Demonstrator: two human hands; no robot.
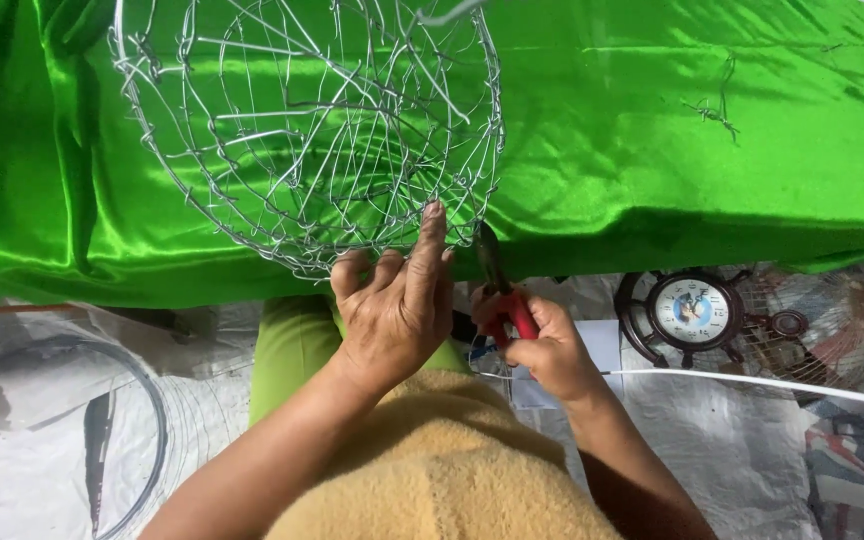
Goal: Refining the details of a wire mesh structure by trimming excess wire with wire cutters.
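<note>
A round basket frame of silver wire (302, 120) lies tilted on a shiny green cloth (652, 130), its lower rim hanging over the cloth's near edge. My left hand (397, 300) presses on that lower rim, its index finger stretched up along the wires. My right hand (542, 345) grips red-handled pliers (500, 285), whose dark jaws point up at the rim just right of my left fingers. A thin white wire (752, 382) runs from my right hand off to the right.
A small twisted scrap of wire (717, 112) lies on the cloth at the right. Below the cloth's edge are a ship-wheel shaped clock (692, 312), a fan grille (812, 330), white plastic sheeting (42, 470) and a dark wire hoop (142, 420).
</note>
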